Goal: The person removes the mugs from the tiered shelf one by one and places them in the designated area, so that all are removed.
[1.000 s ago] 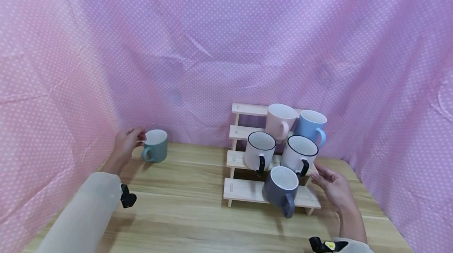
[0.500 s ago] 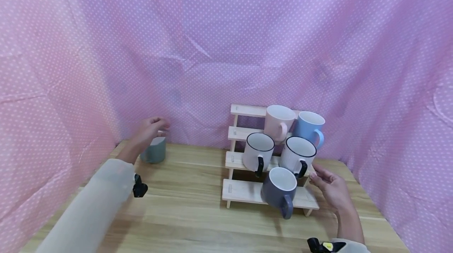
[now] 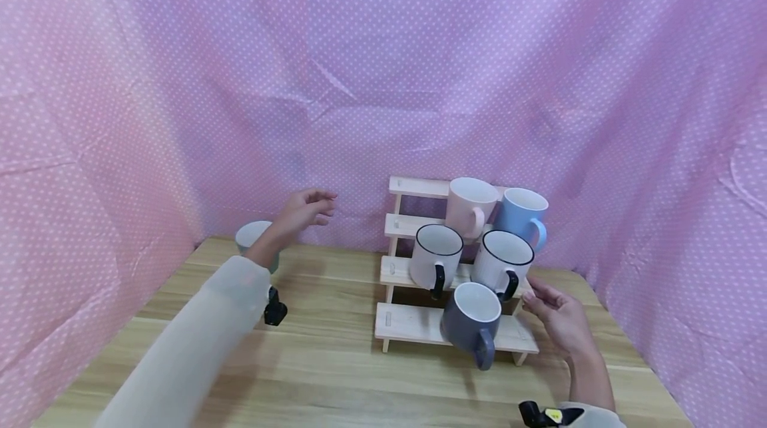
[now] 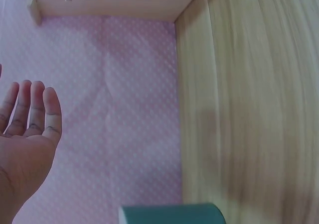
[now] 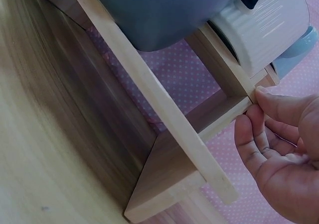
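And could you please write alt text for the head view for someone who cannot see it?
A person's right hand pinches the side of a stepped wooden stand bearing a pink mug, a blue mug, two black-rimmed white mugs and a dark grey mug. The left hand hangs empty, its wrist partly hiding a teal mug on the table.

Person's left hand (image 3: 303, 210) is moving rightward past the green mug (image 3: 252, 236), now hanging between mug and wooden rack (image 3: 410, 323), wrist now covering the mug's right side, sleeve (image 3: 198, 341) following rightward.
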`<state>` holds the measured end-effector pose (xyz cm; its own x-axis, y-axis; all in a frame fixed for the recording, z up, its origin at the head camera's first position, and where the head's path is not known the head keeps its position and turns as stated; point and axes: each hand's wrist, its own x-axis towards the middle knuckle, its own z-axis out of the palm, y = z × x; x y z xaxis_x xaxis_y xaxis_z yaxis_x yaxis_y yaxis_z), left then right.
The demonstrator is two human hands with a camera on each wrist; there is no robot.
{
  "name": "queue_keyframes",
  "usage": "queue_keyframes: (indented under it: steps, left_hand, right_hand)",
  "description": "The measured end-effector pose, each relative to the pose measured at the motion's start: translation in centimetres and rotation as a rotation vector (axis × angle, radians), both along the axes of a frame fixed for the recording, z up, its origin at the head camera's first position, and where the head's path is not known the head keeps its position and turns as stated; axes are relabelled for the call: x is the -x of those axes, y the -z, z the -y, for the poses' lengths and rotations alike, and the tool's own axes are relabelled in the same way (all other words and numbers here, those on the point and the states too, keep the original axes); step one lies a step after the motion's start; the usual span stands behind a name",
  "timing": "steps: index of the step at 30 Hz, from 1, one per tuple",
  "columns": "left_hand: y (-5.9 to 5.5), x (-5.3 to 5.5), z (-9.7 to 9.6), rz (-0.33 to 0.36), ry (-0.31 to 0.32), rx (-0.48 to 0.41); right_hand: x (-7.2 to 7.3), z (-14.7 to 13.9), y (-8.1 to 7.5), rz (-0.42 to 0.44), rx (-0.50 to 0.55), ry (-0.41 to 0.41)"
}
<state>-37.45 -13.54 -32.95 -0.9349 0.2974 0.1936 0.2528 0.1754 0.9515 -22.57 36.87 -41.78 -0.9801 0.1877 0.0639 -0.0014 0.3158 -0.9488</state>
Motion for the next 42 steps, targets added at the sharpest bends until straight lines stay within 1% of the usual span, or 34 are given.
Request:
queue_keyframes:
  steps: [7,11,13,20,24,29,33,38,42]
  left_hand:
    - [-1.0,-0.1,-3.6,-0.011,0.031,0.03]
    - [-1.4,0.0,-5.6,-0.024,0.06,0.039]
    - [-1.7,-0.1,-6.6,-0.031,0.085,0.045]
    - [-2.7,-0.5,-10.1,-0.066,0.133,0.076]
    - [-3.2,-1.0,-11.9,-0.09,0.172,0.091]
    - [-3.6,-1.9,-14.1,-0.118,0.183,0.105]
    - [-4.0,-2.8,-15.7,-0.112,0.206,0.1]
    - [-4.5,-3.7,-17.3,-0.125,0.23,0.115]
    - [-4.7,-4.1,-18.3,-0.143,0.265,0.113]
  right_hand:
    - [0.0,0.1,-0.1,0.018,0.024,-0.005]
    - [-0.1,0.1,-0.2,0.027,0.009,0.002]
    - [-0.1,0.1,-0.2,0.028,0.007,0.002]
    - [0.0,0.0,-0.2,0.022,0.028,0.001]
    - [-0.1,0.0,-0.1,0.016,0.035,0.0]
    - [0.0,-0.1,0.0,0.02,0.047,-0.006]
    - [0.0,-0.2,0.0,0.019,0.053,-0.01]
    - [0.0,-0.2,-0.1,0.021,0.06,-0.015]
    - [0.0,-0.2,-0.1,0.02,0.065,-0.021]
